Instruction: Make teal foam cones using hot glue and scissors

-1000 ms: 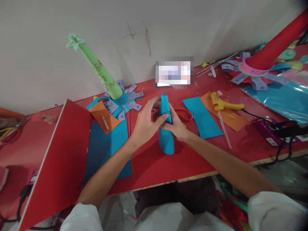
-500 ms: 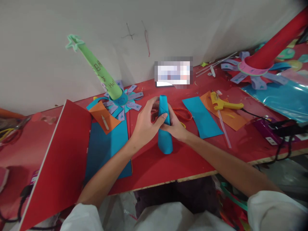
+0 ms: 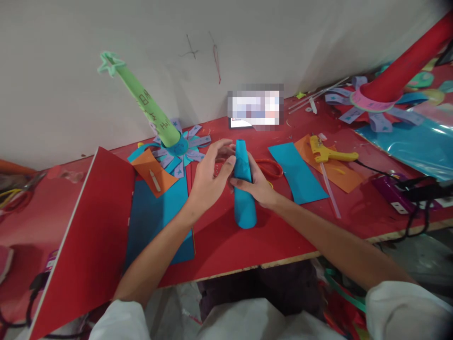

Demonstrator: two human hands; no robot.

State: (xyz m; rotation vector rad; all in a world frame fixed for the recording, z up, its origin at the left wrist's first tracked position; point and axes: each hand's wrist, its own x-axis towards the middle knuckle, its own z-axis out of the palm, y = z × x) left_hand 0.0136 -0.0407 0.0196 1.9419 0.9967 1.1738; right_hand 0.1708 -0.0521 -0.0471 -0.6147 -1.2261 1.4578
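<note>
A rolled blue paper cone (image 3: pixel 245 208) is held over the table, its narrow end pointing away from me. My right hand (image 3: pixel 256 184) is wrapped around its right side, with the thumb across the top. My left hand (image 3: pixel 212 174) is at the cone's left edge, fingers curved and apart from the thumb, not gripping it. Whether its fingertips touch the paper I cannot tell. Behind my hands lie red-handled scissors (image 3: pixel 271 167), partly hidden. A blue paper strip (image 3: pixel 299 172) lies right of them.
A yellow glue gun (image 3: pixel 329 153) with a cord rests on orange paper (image 3: pixel 348 177). Blue sheets (image 3: pixel 159 222) lie at the left beside an upright red panel (image 3: pixel 88 236). A green paper tower (image 3: pixel 148 101) and a pixelated screen (image 3: pixel 255 106) stand at the back.
My left hand has loosened from the cone and drawn slightly left, its thumb coming off the paper. My right hand keeps hold, and the cone has turned and shifted slightly right.
</note>
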